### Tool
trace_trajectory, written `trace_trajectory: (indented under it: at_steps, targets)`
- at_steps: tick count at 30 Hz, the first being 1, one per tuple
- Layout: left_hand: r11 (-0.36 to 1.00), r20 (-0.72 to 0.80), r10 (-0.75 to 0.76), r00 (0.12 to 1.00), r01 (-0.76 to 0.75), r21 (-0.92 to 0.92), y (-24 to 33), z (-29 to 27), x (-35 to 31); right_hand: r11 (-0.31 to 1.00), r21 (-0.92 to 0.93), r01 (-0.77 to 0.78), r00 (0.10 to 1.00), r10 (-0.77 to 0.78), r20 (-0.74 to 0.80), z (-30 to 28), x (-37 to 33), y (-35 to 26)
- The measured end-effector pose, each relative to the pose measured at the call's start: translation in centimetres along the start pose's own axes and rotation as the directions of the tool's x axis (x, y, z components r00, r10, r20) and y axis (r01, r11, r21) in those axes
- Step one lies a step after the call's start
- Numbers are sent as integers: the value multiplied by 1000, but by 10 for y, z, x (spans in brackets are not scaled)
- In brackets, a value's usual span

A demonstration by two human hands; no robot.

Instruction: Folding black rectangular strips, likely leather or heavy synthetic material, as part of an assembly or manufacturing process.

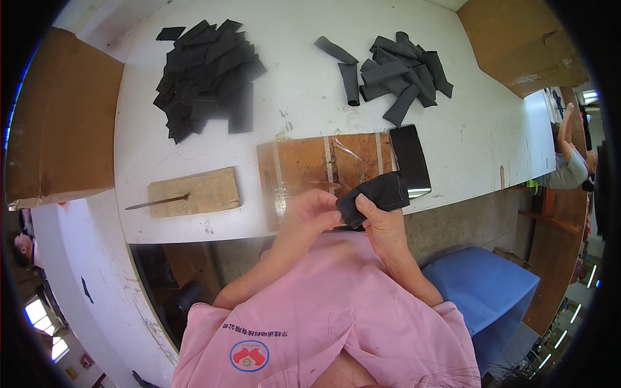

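Observation:
Above the table's front edge, my right hand (pixel 387 227) is closed on a black fabric piece (pixel 381 193), its thumb pressed on the top. The fingers of my left hand (pixel 313 212) are bent and pinch the left end of that piece. Under it lies a brown board (pixel 297 171) wrapped in clear tape. Just behind my right hand, a black rectangular object (pixel 409 155) sits at the board's right edge. Several black tube-shaped fabric pieces (pixel 391 74) are heaped at the back right. A larger pile of flat black fabric pieces (pixel 207 74) lies at the back left.
On the white table (pixel 291 77), a wooden block (pixel 220 189) carries a long metal spike (pixel 158 202). Cardboard boxes stand at the left (pixel 65 116) and back right (pixel 524 45). A blue-covered object (pixel 482 281) is beside me at the right. Other people are farther off.

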State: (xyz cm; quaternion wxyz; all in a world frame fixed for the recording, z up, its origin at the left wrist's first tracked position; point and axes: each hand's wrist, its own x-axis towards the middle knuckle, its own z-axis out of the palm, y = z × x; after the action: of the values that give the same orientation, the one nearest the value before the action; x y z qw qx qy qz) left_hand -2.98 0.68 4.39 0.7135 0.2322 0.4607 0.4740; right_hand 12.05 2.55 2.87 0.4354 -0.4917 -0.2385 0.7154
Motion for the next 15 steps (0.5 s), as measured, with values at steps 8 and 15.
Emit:
trace_trajectory:
  at_steps: [8, 15]
  targets:
    - [996, 5, -14, 1000, 14, 92, -4, -7, 4, 986, -153, 65, 998, -62, 25, 5, -1, -3]
    - [977, -69, 179, 981, -169, 130, -6, 2, -6, 949, -286, 134, 988, -103, 119, 6, -2, -4]
